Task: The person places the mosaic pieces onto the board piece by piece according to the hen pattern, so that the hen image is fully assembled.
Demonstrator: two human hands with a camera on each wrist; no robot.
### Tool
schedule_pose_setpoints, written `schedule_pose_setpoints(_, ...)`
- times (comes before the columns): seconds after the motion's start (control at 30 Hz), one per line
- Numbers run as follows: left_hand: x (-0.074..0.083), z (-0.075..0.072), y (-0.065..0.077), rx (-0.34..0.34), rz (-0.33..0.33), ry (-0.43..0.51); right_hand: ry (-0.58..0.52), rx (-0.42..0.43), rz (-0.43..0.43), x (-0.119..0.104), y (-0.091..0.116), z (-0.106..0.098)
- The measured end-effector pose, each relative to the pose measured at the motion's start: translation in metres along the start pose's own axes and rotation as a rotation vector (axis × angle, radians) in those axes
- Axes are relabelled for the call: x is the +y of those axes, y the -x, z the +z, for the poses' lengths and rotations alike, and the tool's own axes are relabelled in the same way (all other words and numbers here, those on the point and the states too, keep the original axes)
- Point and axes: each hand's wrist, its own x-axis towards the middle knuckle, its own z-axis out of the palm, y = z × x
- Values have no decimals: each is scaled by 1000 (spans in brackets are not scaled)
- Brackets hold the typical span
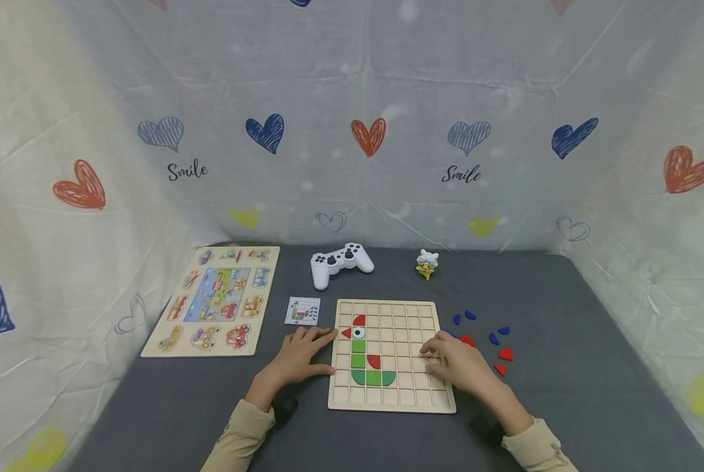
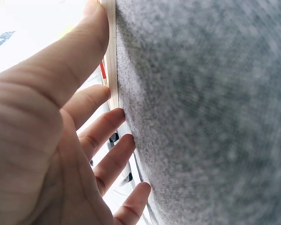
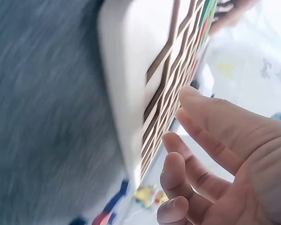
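A square wooden grid board [image 1: 411, 328] lies on the dark tabletop between both hands. On its left part, red, green and white pieces form a bird-like figure, with a green square [image 1: 358, 345] below a round eye piece [image 1: 358, 332]. My left hand [image 1: 295, 359] rests at the board's left edge, thumb and fingers spread; in the left wrist view its thumb and index fingertip meet the board's side [image 2: 113, 56]. Over the right edge hovers my right hand [image 1: 461, 364], fingers loosely bent with nothing between them. The right wrist view shows its fingertips [image 3: 189, 92] close over the grid.
Several loose blue pieces [image 1: 493, 338] and red pieces [image 1: 505, 354] lie right of the board, some partly behind the right hand. A pattern card [image 1: 302, 311], white game controller [image 1: 341, 262], small figurine [image 1: 427, 263] and vehicle puzzle board [image 1: 172, 344] stand around it.
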Motion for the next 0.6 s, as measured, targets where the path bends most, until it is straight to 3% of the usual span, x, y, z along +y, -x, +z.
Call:
schedule_pose_setpoints(0.4, -1, 2, 0, 7, 8, 5, 67, 111, 11, 44, 8, -16)
schedule_pose_setpoints(0.6, -2, 3, 0, 8, 8, 0, 72, 111, 4, 61, 9, -26)
